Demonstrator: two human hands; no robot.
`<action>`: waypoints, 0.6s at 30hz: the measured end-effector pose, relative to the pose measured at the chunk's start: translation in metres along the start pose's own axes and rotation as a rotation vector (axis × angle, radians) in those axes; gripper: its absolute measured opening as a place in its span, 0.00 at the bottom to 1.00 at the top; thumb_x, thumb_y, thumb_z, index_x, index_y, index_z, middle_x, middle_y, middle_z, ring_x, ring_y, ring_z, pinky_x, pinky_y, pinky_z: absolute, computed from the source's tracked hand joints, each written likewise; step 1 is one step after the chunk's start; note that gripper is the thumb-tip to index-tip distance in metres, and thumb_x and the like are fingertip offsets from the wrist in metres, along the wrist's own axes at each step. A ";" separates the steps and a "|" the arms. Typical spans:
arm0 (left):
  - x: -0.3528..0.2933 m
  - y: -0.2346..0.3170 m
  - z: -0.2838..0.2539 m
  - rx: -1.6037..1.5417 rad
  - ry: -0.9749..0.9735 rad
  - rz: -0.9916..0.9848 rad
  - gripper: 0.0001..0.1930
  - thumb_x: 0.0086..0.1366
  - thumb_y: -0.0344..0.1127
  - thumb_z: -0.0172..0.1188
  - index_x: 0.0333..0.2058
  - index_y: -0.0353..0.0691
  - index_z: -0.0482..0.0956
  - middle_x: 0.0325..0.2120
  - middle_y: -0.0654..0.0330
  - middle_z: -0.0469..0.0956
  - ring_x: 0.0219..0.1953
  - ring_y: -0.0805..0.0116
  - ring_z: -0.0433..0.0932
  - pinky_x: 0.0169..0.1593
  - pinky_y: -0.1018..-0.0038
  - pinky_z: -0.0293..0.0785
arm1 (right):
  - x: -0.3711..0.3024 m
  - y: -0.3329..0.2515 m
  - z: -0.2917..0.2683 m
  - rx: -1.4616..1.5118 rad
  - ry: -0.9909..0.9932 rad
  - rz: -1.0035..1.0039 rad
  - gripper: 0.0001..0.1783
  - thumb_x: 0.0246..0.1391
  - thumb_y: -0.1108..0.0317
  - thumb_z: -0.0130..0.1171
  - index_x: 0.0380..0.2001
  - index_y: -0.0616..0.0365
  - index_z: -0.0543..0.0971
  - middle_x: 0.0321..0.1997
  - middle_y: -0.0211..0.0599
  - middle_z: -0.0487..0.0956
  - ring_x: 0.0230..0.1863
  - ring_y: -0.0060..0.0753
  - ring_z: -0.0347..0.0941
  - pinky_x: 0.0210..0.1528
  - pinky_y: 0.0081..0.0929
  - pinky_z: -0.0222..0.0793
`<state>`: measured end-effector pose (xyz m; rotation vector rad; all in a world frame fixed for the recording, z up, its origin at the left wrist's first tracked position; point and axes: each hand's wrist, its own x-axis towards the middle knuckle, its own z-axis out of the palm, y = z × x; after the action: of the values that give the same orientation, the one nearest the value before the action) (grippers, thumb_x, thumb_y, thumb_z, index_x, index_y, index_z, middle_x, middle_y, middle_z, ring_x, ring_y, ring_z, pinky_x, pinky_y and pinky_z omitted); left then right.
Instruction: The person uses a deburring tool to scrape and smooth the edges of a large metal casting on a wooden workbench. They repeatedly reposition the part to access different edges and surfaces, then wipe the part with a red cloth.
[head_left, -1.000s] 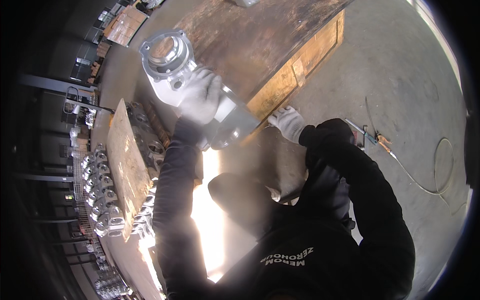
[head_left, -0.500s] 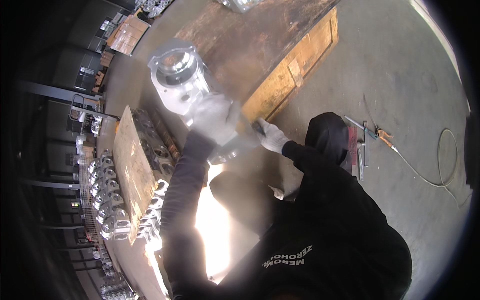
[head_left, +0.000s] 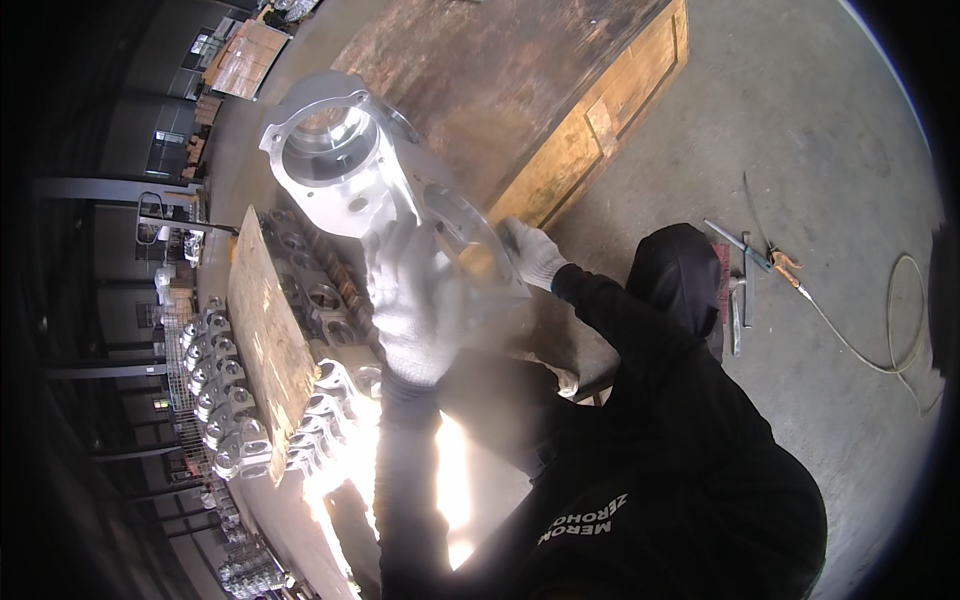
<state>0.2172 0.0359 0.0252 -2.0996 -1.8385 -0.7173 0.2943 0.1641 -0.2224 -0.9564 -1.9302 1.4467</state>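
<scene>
A silvery cast metal housing (head_left: 335, 205) is held up in front of me, with a large round bore at its far end and a second opening along its side. My left hand (head_left: 412, 305), in a white glove, is closed on its near left side and slightly blurred. My right hand (head_left: 532, 252), also gloved, is at the housing's right edge with its fingers curled. Whatever those fingers hold is hidden. Glare and a hazy patch blur the housing's lower part.
A worn brown bench top (head_left: 470, 80) with a wooden side panel (head_left: 600, 120) lies beyond the housing. At left, a plywood board (head_left: 265, 340) stands between rows of similar castings (head_left: 225, 400). An air blow gun (head_left: 785, 265) with a hose and metal tools lies on the floor at right.
The housing has turned, showing more of its bore and side opening. My left hand has shifted slightly left and down. A dark bit seen at my right fingers earlier no longer shows.
</scene>
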 end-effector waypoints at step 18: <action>-0.006 -0.006 0.017 -0.020 -0.008 0.028 0.54 0.43 0.50 0.87 0.67 0.36 0.71 0.68 0.45 0.72 0.72 0.37 0.66 0.77 0.40 0.57 | -0.006 -0.003 0.014 -0.075 0.268 -0.260 0.24 0.51 0.52 0.71 0.45 0.52 0.76 0.41 0.47 0.83 0.45 0.62 0.79 0.47 0.54 0.71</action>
<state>0.2143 0.0406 0.0068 -2.1393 -1.8093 -0.7246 0.2868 0.1509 -0.2235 -0.8474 -1.8404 1.0498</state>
